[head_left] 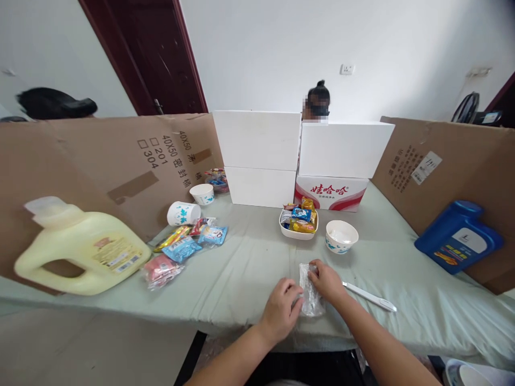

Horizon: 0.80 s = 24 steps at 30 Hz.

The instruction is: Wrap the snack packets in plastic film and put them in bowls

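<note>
Tablecloth [249, 262] bears clear plastic [311, 299] between opposing fingers [291, 291].

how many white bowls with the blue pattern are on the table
3. A tipped bowl lies at the left, an upright bowl stands just behind it, and a third bowl stands right of the snack-filled dish. More could be hidden behind the white boxes.

Table [245, 268]: plastic wrapping [311, 300] toward near edge, tool [372, 297] to its right. Behind: snacks [300, 215] in dish [295, 235], bowl [340, 246] just right. Jug [100, 254] toward left edge, packets [181, 249] right of it. Bottle [458, 238] by right edge.
</note>
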Each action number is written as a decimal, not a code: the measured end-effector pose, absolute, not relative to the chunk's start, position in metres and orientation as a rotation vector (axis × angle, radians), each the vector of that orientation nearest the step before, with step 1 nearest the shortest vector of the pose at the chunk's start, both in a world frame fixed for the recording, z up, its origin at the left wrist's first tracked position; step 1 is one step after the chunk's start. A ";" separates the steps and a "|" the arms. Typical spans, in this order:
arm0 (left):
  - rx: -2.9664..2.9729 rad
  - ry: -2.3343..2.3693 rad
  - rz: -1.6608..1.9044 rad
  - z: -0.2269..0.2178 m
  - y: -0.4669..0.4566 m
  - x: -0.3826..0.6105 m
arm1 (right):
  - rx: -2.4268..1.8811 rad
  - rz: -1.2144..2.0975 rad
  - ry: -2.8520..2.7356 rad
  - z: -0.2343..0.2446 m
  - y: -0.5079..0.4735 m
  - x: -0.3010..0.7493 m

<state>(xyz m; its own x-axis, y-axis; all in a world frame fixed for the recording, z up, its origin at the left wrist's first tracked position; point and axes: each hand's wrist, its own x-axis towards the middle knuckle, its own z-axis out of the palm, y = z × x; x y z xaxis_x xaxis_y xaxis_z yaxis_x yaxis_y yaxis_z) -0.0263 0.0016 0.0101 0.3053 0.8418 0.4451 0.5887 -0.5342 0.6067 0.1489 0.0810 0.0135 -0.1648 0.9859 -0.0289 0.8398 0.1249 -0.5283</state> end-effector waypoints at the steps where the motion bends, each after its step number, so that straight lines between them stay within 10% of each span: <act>1: 2.284 1.285 1.056 0.011 0.011 -0.026 | -1.770 0.636 -2.069 0.013 0.082 0.149; 16: 2.614 1.152 0.681 -0.004 0.050 -0.023 | -1.503 1.134 -1.629 -0.005 0.014 0.169; 24: 2.634 1.208 0.526 0.005 0.049 -0.021 | -1.624 0.336 -2.122 0.014 -0.016 0.183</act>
